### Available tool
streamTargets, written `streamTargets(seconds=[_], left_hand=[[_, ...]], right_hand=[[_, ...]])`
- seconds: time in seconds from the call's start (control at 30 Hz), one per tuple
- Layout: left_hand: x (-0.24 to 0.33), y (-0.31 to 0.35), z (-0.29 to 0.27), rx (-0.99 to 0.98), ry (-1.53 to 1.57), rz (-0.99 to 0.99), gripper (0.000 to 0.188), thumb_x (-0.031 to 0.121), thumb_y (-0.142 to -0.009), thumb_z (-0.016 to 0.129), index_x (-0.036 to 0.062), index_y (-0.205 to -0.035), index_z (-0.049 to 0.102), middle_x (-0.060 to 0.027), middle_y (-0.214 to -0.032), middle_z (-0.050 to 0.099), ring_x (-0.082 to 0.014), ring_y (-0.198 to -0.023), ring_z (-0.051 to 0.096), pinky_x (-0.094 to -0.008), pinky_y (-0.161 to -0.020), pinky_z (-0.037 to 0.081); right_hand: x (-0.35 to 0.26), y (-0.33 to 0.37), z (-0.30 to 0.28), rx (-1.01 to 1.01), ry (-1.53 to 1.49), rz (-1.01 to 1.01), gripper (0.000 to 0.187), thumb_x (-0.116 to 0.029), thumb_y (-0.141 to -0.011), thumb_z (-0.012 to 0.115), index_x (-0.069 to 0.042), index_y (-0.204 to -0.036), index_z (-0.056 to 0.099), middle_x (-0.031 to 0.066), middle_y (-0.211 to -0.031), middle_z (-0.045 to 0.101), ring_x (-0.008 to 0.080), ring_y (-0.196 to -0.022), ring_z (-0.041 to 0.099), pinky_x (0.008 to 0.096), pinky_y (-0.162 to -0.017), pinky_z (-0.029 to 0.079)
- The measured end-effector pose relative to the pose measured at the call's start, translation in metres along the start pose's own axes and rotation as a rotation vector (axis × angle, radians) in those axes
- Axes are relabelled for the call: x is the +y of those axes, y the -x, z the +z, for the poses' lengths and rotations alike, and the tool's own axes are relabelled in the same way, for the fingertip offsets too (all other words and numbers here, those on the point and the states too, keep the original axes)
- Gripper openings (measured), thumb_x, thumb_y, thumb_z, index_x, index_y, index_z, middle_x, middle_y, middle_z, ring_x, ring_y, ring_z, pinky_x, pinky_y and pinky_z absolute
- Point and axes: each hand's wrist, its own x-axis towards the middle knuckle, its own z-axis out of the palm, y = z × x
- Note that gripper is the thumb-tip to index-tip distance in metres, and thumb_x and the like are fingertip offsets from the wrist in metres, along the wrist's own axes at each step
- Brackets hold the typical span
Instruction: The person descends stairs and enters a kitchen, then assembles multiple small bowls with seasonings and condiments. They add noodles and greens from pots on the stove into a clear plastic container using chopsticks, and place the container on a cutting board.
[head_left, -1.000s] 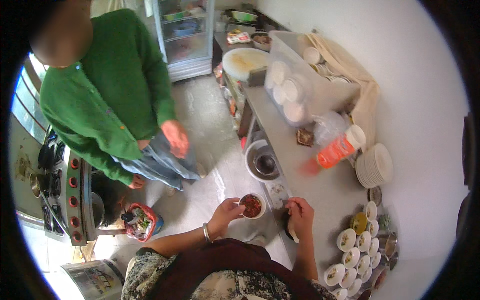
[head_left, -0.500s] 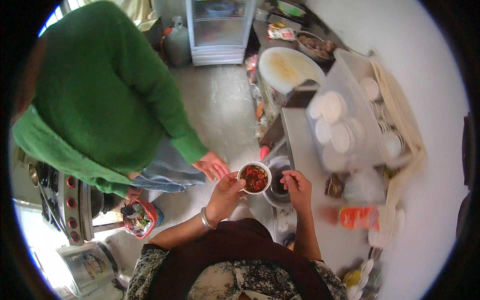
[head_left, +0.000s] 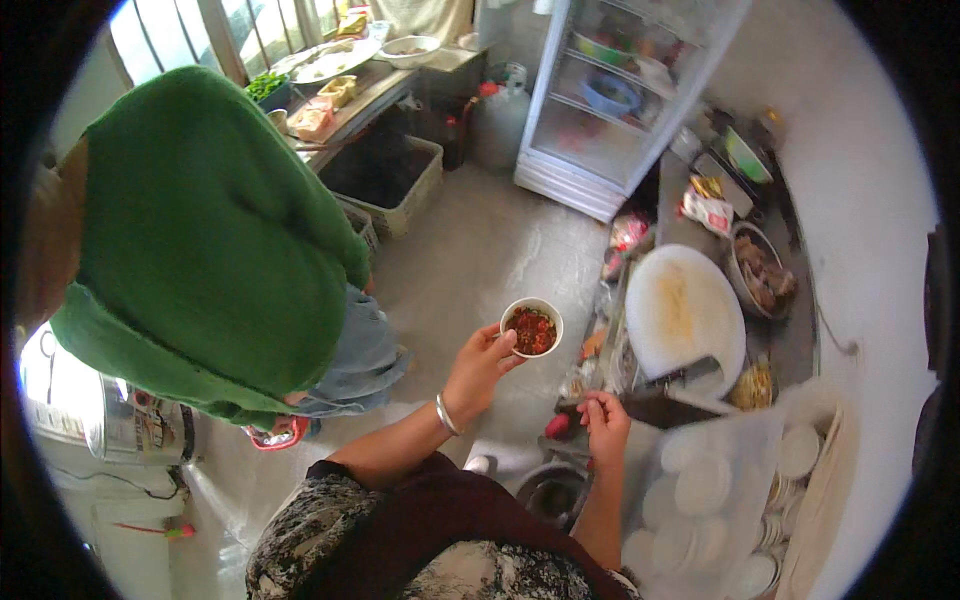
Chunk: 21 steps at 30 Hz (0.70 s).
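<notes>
A small white bowl (head_left: 559,325) of red chilli sauce (head_left: 531,330) is held out in front of me, upright. My left hand (head_left: 478,378), with a silver bangle at the wrist, grips its near left side, thumb toward the rim. My right hand (head_left: 605,428) hovers to the right and nearer, apart from the bowl, its fingers curled and pressed together. Whether something small sits between those fingers I cannot make out. Below that hand is a dark-centred bucket (head_left: 555,495).
A person in a green sweater (head_left: 215,250) stands close on the left. To the right are a round white cutting board (head_left: 685,315), a bowl of meat (head_left: 760,270) and a clear tub (head_left: 740,430) of white dishes. Ahead stand a glass-door fridge (head_left: 565,180) and a gas cylinder (head_left: 497,120).
The view has swung left and farther ahead. The bowl in my left hand is farther from my body. The other person's hand, near the bowl before, has drawn away.
</notes>
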Motion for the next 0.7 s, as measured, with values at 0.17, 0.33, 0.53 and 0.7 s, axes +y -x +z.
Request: streamTargets(seconds=[0.17,0.33,0.53,0.7], left_hand=[[0.048,-0.107,-0.02,0.044,0.111,0.139,0.042,0.018,-0.087,0.06,-0.0024,-0.117,0.04,-0.0104,-0.108,0.055,-0.0186,-0.099,0.056,-0.0352,-0.086,0.048],[0.113,-0.215,-0.034,0.131,0.153,0.251,0.042,0.019,-0.086,0.062,0.0002,-0.116,0.041,-0.0093,-0.106,0.055,-0.0167,-0.096,0.057,-0.0326,-0.083,0.049],[0.175,-0.296,-0.062,0.298,0.145,0.353,0.041,0.021,-0.084,0.065,0.0033,-0.114,0.044,-0.0059,-0.098,0.058,-0.0123,-0.088,0.057,-0.0279,-0.077,0.048],[0.22,-0.348,-0.098,0.454,0.152,0.367,0.039,0.021,-0.086,0.061,0.0013,-0.116,0.045,-0.0067,-0.106,0.057,-0.015,-0.096,0.056,-0.0314,-0.082,0.047]], right_hand=[[-0.003,-0.102,0.031,-0.126,0.095,-0.053,0.015,-0.007,-0.088,0.05,0.001,-0.098,0.059,0.0047,-0.079,0.062,0.0073,-0.064,0.052,0.0218,-0.06,0.044],[-0.015,-0.224,0.082,-0.187,0.143,-0.046,0.016,-0.008,-0.088,0.05,0.0,-0.099,0.059,0.0056,-0.079,0.061,0.0088,-0.064,0.052,0.0229,-0.059,0.044],[-0.008,-0.343,0.144,-0.352,0.203,-0.03,0.016,-0.005,-0.086,0.049,0.001,-0.097,0.058,0.0074,-0.076,0.061,0.0097,-0.06,0.052,0.0237,-0.056,0.045],[-0.014,-0.453,0.186,-0.5,0.294,0.009,0.015,-0.005,-0.085,0.049,0.001,-0.096,0.058,0.0071,-0.073,0.061,0.0094,-0.056,0.051,0.0228,-0.054,0.045]])
